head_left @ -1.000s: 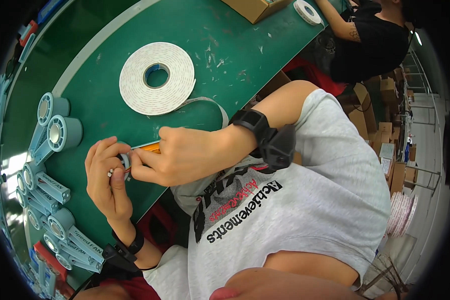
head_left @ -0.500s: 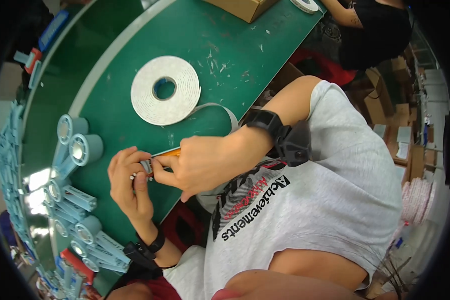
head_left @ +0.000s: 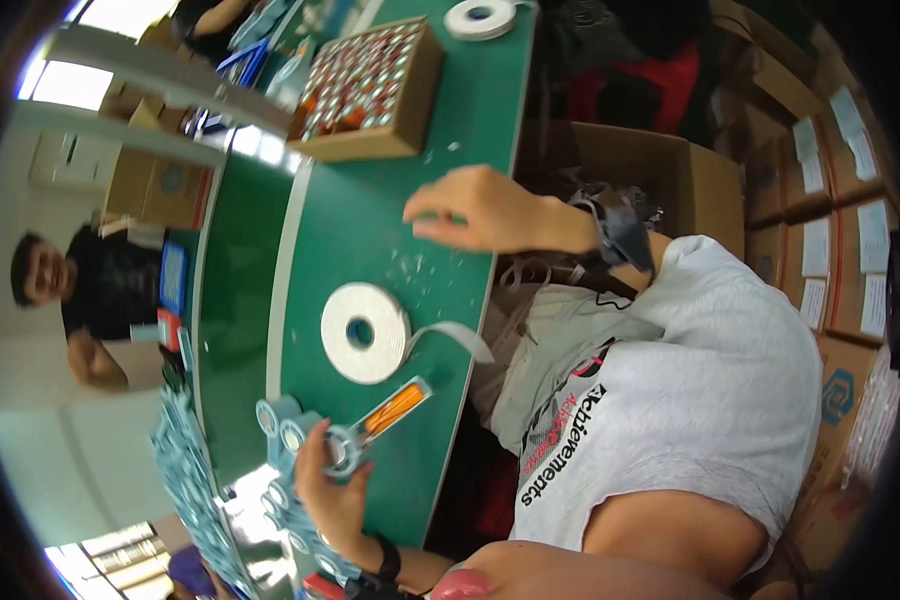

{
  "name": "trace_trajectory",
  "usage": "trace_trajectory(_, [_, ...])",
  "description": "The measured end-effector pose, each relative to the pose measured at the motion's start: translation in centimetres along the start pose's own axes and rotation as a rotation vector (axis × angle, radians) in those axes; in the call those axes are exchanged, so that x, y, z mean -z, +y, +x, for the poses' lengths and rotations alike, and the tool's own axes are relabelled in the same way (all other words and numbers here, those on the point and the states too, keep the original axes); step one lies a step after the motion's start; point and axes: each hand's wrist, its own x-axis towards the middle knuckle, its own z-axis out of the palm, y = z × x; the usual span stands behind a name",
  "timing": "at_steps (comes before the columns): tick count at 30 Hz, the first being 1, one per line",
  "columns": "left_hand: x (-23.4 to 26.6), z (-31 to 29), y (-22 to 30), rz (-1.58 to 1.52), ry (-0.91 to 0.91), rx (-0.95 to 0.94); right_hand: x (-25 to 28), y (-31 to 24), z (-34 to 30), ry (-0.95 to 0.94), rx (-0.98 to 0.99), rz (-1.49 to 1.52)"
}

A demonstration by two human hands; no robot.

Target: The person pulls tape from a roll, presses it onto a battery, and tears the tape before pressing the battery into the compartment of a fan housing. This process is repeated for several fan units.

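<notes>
Your left hand [head_left: 332, 492] holds the light-blue handheld fan housing [head_left: 344, 450] by its round end, thumb and fingers pinching the ring; the handle, with an orange piece [head_left: 398, 408] inside, points away over the green worktop [head_left: 318, 225]. Your right hand [head_left: 482, 210] is above the worktop, its fingers loosely bent and parted, near the carton of small parts [head_left: 410, 125]. Your left fingers partly hide other housings [head_left: 278, 412] behind them; the orange piece's exact kind is hard to make out.
</notes>
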Motion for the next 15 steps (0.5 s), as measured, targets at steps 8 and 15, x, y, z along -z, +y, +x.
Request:
trace_trajectory(8, [3.4, 23.9, -2.7, -0.213, 0.357, -0.071, 3.6, 8.5, -2.3, 0.106, -0.276, -0.006])
trace_trajectory(15, [-2.3, 30.5, -12.8, 0.199, 0.375, 0.216, 6.2, 9.1, -2.7, 0.051, -0.114, 0.269])
